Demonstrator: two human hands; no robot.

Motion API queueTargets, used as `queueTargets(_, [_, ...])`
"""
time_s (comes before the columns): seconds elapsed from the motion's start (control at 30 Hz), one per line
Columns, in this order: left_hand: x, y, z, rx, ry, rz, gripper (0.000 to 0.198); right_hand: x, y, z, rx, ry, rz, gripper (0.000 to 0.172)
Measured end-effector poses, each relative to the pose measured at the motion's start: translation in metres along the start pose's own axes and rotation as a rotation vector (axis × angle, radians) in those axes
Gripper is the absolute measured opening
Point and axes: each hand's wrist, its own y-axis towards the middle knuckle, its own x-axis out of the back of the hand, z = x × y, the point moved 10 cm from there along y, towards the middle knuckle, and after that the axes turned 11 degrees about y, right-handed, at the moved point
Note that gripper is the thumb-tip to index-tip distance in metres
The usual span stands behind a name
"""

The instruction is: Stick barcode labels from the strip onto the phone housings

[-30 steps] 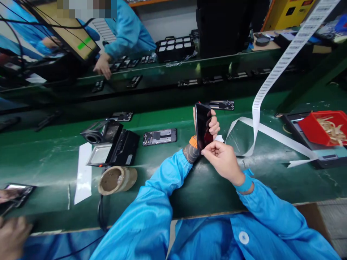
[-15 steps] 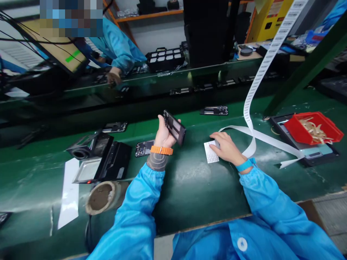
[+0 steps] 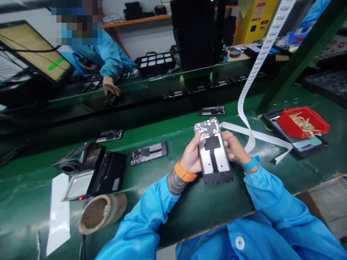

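Observation:
I hold an open phone chassis [image 3: 213, 151] above the green bench, its bare metal inside with black strips facing me. My left hand [image 3: 191, 157] grips its left edge, an orange band on that wrist. My right hand [image 3: 233, 148] is closed on its right edge, a blue cuff at the wrist. The fingers of both hands are partly hidden behind the chassis.
A label strip [image 3: 253, 68] hangs from above right and trails over the bench. Red bin [image 3: 302, 121] on a dark tray at right. Other chassis [image 3: 149, 152] [image 3: 211, 110] lie on the belt. A black device [image 3: 92, 169] and tape roll [image 3: 101, 211] stand left. A co-worker's hand [image 3: 110, 89] is across the belt.
My right hand left the white label sheet on the bench and came up to the chassis. My left hand turned the chassis flat, inside facing me, and brought it toward my right.

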Motion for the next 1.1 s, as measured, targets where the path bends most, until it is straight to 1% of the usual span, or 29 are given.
queueTargets(0.07, [0.004,-0.014,-0.013,-0.062,0.128,0.027,0.088,0.01,-0.002,0.007,-0.003,0.065,-0.019,0.01])
queueTargets(0.13, [0.016,-0.024,-0.028,-0.106,0.301,0.024,0.094,0.017,-0.003,0.012,-0.011,0.121,-0.042,0.008])
queueTargets(0.2, [0.031,-0.027,-0.03,-0.061,0.45,0.028,0.087,0.02,-0.003,0.015,-0.019,0.162,-0.053,0.007])
queueTargets(0.27, [0.041,-0.024,-0.02,0.025,0.513,0.056,0.077,0.021,-0.003,0.017,-0.019,0.17,-0.054,0.006])
queueTargets(0.33, [0.045,-0.018,-0.006,0.094,0.5,0.082,0.071,0.022,-0.003,0.019,-0.01,0.153,-0.054,0.007])
queueTargets(0.4, [0.048,-0.012,0.005,0.122,0.458,0.06,0.07,0.023,-0.004,0.021,0.005,0.109,-0.065,0.008])
queueTargets(0.5, [0.053,-0.006,0.015,0.155,0.355,0.005,0.074,0.025,-0.005,0.025,0.051,-0.022,-0.102,0.007])
queueTargets(0.57, [0.052,-0.006,0.021,0.212,0.271,0.02,0.077,0.025,-0.006,0.03,0.106,-0.114,-0.133,0.008])
queueTargets(0.67, [0.049,-0.007,0.028,0.297,0.155,0.044,0.076,0.023,-0.008,0.035,0.173,-0.201,-0.17,0.011])
queueTargets(0.73, [0.051,-0.006,0.028,0.318,0.115,0.013,0.072,0.02,-0.008,0.034,0.179,-0.208,-0.174,0.012])
queueTargets(0.8, [0.055,-0.005,0.028,0.336,0.12,-0.031,0.07,0.019,-0.007,0.03,0.163,-0.167,-0.164,0.012])
queueTargets(0.9, [0.061,-0.005,0.022,0.322,0.184,-0.102,0.065,0.02,-0.006,0.024,0.12,-0.062,-0.167,0.01])
queueTargets(0.97, [0.063,-0.006,0.017,0.301,0.243,-0.134,0.061,0.02,-0.005,0.019,0.07,0.011,-0.171,0.004])
queueTargets(1.03, [0.064,-0.008,0.016,0.292,0.304,-0.148,0.059,0.018,-0.004,0.014,0.027,0.044,-0.157,0.006])
queueTargets(1.1, [0.062,-0.01,0.017,0.294,0.34,-0.146,0.058,0.014,-0.004,0.015,0.028,0.02,-0.133,0.004])
